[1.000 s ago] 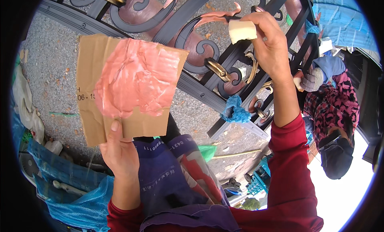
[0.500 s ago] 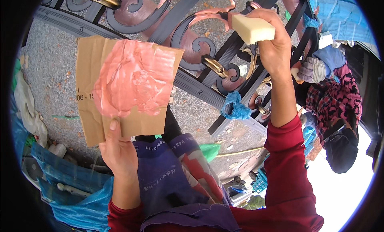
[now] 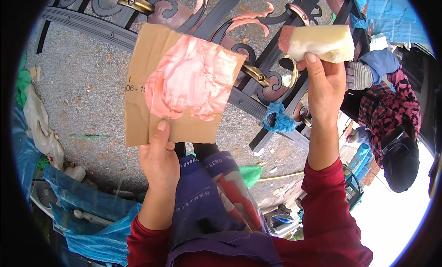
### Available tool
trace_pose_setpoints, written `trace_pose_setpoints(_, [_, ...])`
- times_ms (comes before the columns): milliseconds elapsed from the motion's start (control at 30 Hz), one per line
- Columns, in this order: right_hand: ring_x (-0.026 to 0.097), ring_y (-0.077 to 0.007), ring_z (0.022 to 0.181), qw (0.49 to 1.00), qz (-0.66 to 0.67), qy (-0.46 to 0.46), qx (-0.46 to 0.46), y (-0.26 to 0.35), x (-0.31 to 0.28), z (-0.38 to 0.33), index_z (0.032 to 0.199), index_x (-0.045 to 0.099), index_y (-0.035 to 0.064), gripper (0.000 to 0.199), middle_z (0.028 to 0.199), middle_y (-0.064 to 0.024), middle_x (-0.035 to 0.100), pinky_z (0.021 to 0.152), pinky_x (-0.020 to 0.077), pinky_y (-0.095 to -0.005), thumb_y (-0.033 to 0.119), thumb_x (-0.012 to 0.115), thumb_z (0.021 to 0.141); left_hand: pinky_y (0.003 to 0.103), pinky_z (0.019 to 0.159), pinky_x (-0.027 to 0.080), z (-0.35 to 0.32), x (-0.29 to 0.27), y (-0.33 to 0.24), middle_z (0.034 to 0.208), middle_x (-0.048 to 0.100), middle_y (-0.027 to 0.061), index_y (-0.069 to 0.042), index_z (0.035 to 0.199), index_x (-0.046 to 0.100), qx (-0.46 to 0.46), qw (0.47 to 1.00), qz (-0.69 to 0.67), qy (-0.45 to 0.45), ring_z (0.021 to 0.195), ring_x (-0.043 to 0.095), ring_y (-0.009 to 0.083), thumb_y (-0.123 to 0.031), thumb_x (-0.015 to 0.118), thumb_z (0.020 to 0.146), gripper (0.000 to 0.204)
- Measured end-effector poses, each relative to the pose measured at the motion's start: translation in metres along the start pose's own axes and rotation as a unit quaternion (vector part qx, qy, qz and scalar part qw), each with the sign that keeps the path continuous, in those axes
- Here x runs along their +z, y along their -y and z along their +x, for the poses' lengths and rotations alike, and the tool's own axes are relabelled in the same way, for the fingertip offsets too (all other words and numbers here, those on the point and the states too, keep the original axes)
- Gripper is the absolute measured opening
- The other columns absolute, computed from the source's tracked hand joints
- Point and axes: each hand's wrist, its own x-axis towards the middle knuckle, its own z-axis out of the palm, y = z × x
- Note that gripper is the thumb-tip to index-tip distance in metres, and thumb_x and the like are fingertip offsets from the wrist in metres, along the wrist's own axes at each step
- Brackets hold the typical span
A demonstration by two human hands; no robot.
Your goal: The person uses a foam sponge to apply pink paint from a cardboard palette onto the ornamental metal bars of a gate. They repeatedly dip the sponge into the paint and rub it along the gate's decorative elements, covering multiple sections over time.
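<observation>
My left hand [image 3: 159,168] grips the lower edge of a brown cardboard piece [image 3: 142,60], thumb on top. Thick, glossy pink paint [image 3: 186,83] is smeared over much of the board. My right hand [image 3: 326,85] pinches a cream sponge block [image 3: 324,39] whose left end is stained pink. The sponge is held up over a dark metal gate [image 3: 230,9], apart from the cardboard. Among the gate's bars are scrolls, brass-coloured collars [image 3: 255,74] and a leaf-shaped ornament [image 3: 251,17] coated in pink.
Blue fuzzy material [image 3: 278,119] wraps a gate bar near its lower end. To the right, another person [image 3: 386,110] in patterned sleeves and striped gloves bends close to the gate. Blue netting [image 3: 99,239] and a whitish plastic sheet [image 3: 41,122] lie at the left.
The sponge has turned and moved right, away from the pink-coated ornament, showing its stained end. The cardboard has shifted right and slightly up in view. The other person's gloved hand is now partly behind mine.
</observation>
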Motion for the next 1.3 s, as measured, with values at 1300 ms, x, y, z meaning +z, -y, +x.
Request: trace_pose_setpoints(1300, [0.063,-0.0227,0.095,0.971,-0.149,0.180,-0.042,-0.019,-0.061,0.015,0.107,0.064,0.0020,0.029,0.100,-0.0094,0.064,0.083,0.0488,-0.0330,-0.008,0.056,0.081,0.036,0.094,0.051,-0.014,0.019,0.032,0.125,0.059,0.0077,-0.003,0.138,0.042,0.068,0.995,-0.058,-0.038,0.114,0.060,0.0194,-0.013,0.051,0.098,0.042])
